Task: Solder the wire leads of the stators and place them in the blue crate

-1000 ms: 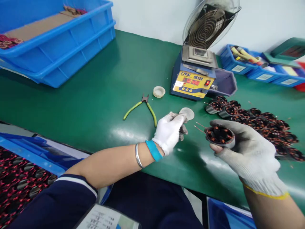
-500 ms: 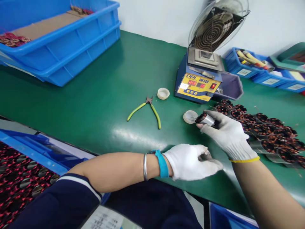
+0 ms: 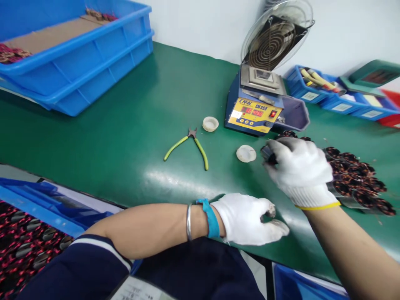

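Observation:
My right hand, in a white knit glove, grips a small motor stator with copper windings, its wire leads pointing left toward a shallow white dish on the green bench mat. My left hand, gloved with a blue wrist strap and a bangle, rests on the mat near the front edge; its fingers are curled and hold nothing I can see. A pile of several more wound stators lies just right of my right hand.
A blue and yellow solder pot with red digits and a round wire guard stands behind the dish. Green-handled cutters and a small white cap lie to the left. Blue crates sit far left, small blue bins far right.
My left hand pulled back from the white dish to the mat's front edge. My right hand carried the stator forward and left to beside the dish, then turned palm down over it.

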Motion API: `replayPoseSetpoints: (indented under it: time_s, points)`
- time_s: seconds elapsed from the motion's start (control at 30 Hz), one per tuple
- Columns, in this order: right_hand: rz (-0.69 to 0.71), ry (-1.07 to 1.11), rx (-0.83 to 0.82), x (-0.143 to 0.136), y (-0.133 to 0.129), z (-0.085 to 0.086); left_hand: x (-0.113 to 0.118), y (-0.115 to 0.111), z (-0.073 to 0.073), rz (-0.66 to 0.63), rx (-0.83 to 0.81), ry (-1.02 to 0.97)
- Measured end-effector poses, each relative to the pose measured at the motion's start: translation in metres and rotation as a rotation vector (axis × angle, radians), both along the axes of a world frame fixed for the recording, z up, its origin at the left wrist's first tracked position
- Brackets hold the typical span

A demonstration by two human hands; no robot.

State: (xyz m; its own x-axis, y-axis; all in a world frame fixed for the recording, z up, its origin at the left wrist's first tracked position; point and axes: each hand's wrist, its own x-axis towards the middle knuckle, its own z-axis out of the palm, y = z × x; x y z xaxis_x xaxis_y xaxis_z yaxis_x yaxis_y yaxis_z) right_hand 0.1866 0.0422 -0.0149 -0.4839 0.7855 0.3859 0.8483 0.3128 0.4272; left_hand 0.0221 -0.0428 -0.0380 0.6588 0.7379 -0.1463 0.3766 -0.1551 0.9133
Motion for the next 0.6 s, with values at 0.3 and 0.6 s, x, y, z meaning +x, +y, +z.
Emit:
replayPoseSetpoints:
  time_s: [0.3, 0.6]
  points:
    - [0.077, -0.206, 0.004, -0.004, 0.003, -0.001, -0.001, -0.004, 0.003, -0.035, 0.066, 0.086]
    - [-0.136, 0.018, 0.057, -0.016, 0.098, 0.078, -0.003, -0.004, 0.009, -0.068, 0.018, 0.129]
